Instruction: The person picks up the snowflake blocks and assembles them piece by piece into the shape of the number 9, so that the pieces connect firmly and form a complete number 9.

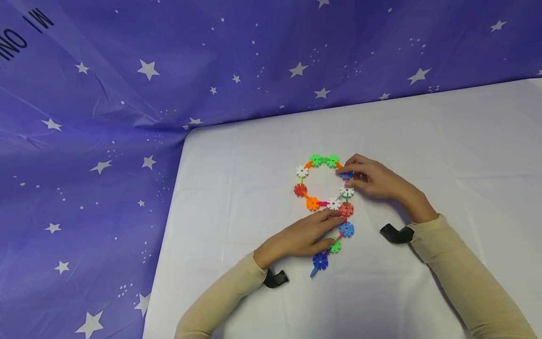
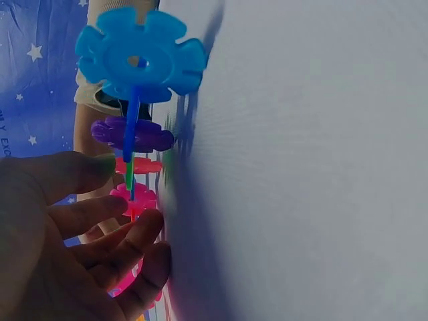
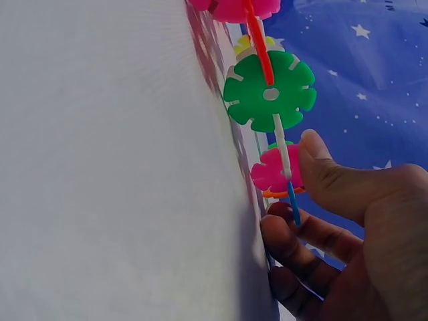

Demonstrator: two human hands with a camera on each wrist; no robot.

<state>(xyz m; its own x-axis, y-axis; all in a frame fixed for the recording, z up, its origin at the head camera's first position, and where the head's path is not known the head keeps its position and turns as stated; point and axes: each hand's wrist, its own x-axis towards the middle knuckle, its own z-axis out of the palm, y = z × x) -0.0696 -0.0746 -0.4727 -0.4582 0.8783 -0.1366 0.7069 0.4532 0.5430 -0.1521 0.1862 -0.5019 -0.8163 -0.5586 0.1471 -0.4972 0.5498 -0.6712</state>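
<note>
Notched plastic snowflake discs (image 1: 313,203), linked edge to edge, form a ring with a tail that curves toward the person. Across the tail's upper part lies my left hand (image 1: 311,233), its fingertips near the coral disc (image 1: 346,209) and its thumb beside the green disc (image 1: 335,245). The left wrist view shows those fingers spread along the chain, touching it. At the ring's upper right, my right hand (image 1: 374,179) holds the partly covered blue disc (image 1: 347,174) and its link between thumb and bent fingers. In the right wrist view the thumb meets a pink disc (image 3: 273,170).
A white cloth covers the table (image 1: 237,188). Behind and to the left hangs a purple sheet (image 1: 254,61) with white stars. Black straps (image 1: 397,233) show at both wrists. The tail's end disc (image 1: 320,261) points toward the person.
</note>
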